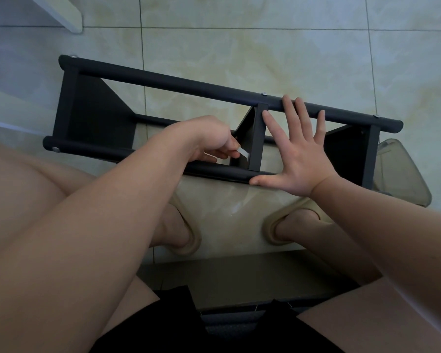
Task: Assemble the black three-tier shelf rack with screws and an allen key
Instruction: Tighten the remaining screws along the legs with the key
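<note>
Left hand (214, 143) pinches allen key (243, 152); middle shelf (258, 141) joint just beyond its fingertips. Right hand (298, 159) splayed flat beside it, bracing rack (163, 82) across both rails.

A seated person bends over a black shelf rack (163, 81) lying on its side on a tiled floor (265, 54). The left hand (214, 141) pinches a silver allen key (243, 152) at the middle shelf panel (257, 138). The right hand (298, 156) spreads flat, thumb on the near pole, fingers reaching the far one.
</note>
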The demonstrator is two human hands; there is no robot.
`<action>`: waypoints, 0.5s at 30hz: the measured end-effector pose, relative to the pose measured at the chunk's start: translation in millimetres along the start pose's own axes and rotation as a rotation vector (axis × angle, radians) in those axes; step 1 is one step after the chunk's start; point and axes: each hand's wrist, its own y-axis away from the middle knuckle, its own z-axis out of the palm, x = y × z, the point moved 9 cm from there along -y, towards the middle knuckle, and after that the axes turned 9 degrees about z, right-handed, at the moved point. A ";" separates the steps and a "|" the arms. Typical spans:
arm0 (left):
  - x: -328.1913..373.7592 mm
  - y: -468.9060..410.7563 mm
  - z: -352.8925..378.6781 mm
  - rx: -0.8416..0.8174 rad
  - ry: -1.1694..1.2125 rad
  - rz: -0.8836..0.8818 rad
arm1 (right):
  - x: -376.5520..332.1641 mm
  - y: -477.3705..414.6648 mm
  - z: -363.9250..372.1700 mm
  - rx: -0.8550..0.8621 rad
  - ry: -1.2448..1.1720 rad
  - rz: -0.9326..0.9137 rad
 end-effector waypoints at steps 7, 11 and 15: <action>0.1 2.1 -2.3 -0.001 -0.092 0.020 | -0.1 0.4 -0.4 0.001 -0.011 -0.003; 2.5 3.9 -1.7 -0.017 -0.171 0.051 | -0.4 0.2 -0.3 -0.003 -0.016 -0.004; 5.5 6.2 -1.5 -0.023 -0.276 0.077 | -0.4 0.3 0.0 0.001 -0.018 -0.007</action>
